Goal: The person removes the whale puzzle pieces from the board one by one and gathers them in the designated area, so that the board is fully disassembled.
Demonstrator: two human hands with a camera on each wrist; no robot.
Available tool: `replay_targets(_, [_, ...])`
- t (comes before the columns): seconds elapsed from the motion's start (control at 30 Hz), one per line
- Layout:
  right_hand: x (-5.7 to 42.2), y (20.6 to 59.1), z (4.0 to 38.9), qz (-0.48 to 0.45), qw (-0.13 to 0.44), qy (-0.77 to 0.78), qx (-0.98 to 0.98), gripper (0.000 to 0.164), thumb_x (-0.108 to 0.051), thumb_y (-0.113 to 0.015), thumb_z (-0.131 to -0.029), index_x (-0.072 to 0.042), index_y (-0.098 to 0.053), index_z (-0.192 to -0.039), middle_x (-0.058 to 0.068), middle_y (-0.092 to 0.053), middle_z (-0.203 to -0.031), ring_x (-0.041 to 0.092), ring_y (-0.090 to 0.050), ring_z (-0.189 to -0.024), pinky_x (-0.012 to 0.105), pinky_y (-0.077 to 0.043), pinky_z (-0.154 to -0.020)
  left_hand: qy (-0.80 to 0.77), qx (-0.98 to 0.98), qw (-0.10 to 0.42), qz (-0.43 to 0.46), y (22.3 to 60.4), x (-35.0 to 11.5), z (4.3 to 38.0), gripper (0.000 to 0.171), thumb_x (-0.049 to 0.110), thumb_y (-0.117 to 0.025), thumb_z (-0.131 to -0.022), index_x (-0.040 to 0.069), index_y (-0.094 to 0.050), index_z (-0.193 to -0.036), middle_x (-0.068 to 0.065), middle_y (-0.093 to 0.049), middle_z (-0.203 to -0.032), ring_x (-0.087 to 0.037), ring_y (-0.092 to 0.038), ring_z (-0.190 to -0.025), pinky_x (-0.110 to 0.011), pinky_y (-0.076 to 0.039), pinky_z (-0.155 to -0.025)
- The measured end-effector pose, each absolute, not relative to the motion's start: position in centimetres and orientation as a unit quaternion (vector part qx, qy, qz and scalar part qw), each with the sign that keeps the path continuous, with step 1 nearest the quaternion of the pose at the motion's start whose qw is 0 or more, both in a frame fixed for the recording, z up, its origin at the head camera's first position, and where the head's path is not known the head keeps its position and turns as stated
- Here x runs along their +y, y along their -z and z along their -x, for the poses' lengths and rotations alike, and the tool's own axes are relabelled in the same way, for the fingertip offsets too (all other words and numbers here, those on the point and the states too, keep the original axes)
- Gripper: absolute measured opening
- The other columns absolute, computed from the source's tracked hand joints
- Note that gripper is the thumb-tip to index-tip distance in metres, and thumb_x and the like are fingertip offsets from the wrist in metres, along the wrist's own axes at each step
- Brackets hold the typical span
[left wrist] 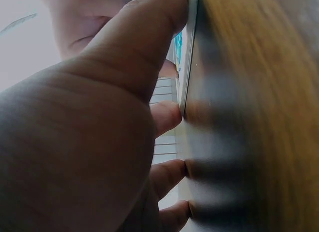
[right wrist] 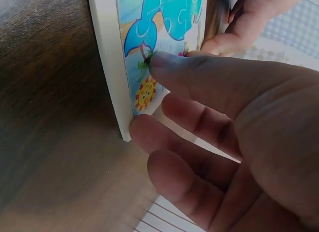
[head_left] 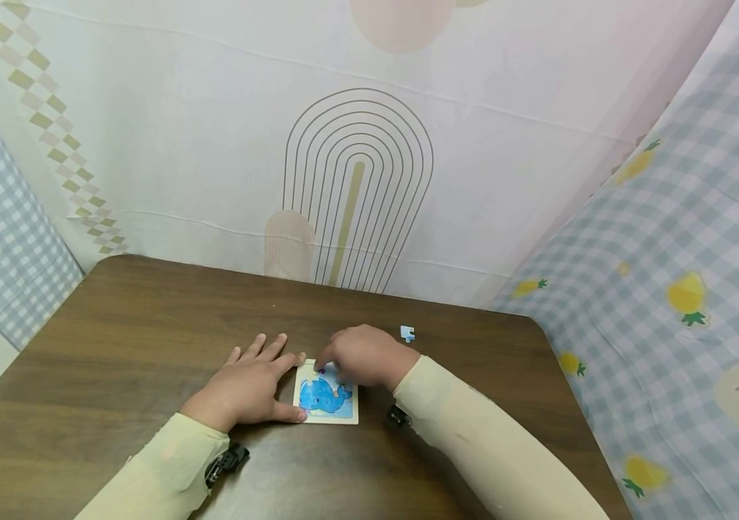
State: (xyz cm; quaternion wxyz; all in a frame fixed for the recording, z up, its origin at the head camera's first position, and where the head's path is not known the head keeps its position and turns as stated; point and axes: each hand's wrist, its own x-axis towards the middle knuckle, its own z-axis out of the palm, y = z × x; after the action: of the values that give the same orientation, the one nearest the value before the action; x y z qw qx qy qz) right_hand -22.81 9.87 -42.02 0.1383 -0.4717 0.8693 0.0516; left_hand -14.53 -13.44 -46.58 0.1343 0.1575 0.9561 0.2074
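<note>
A small square jigsaw puzzle (head_left: pixel 325 397) with a blue whale and a pale border lies on the table. My left hand (head_left: pixel 245 386) is spread at its left side, the thumb on the lower-left corner and the index fingertip at the upper-left corner. Its other fingertips (left wrist: pixel 172 173) rest on the tabletop. My right hand (head_left: pixel 365 354) is over the upper part of the puzzle. In the right wrist view, its thumb (right wrist: pixel 172 67) presses on the picture above a smiling sun (right wrist: pixel 145 94), while other fingers lie at the border. Its index fingertip is hidden behind the thumb there.
A loose light-blue puzzle piece (head_left: pixel 407 332) lies on the brown table (head_left: pixel 167 310), beyond and right of my right hand. Behind the table hangs a white patterned cloth (head_left: pixel 213 144), with a checked cloth (head_left: pixel 642 289) along the right side.
</note>
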Motion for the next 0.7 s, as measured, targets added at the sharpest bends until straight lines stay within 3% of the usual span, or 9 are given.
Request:
replay_targets(0.33, [9.2, 42.3, 22.9, 0.472, 0.138, -0.076, 0.868, 0.028, -0.028, -0.086, -0.103, -0.032, -0.084, -0.13, -0.012, -0.082, -0.126, 0.006, -0.075, -0.112, 0.032, -0.064, -0.102, -0.206, 0.956, 0.138, -0.158, 46.6, -13.4, 14.6, 0.107, 0.081, -0.085, -0.083, 0.027, -0.054, -0.169, -0.021, -0.027, -0.186, -0.06, -0.017, -0.171, -0.087, -0.021, -0.128])
replay_targets(0.6, [8.5, 42.2, 22.5, 0.465, 0.135, -0.102, 0.869, 0.042, -0.023, -0.082, -0.104, -0.039, -0.076, -0.143, -0.012, -0.081, -0.132, 0.007, -0.073, -0.109, 0.033, -0.065, -0.095, -0.207, 0.956, 0.137, -0.158, 46.6, -13.5, 14.5, 0.106, 0.08, -0.085, -0.083, 0.026, -0.055, -0.169, -0.022, -0.027, -0.186, -0.059, -0.017, -0.171, -0.086, -0.022, -0.128])
replay_targets(0.7, [8.3, 42.2, 22.4, 0.467, 0.133, -0.111, 0.867, 0.04, -0.023, -0.08, -0.106, -0.039, -0.077, -0.141, -0.012, -0.081, -0.131, 0.007, -0.073, -0.109, 0.033, -0.065, -0.094, -0.209, 0.955, 0.135, -0.159, 46.6, -13.5, 14.5, 0.105, 0.08, -0.085, -0.083, 0.026, -0.055, -0.168, -0.022, -0.027, -0.186, -0.059, -0.018, -0.171, -0.087, -0.022, -0.128])
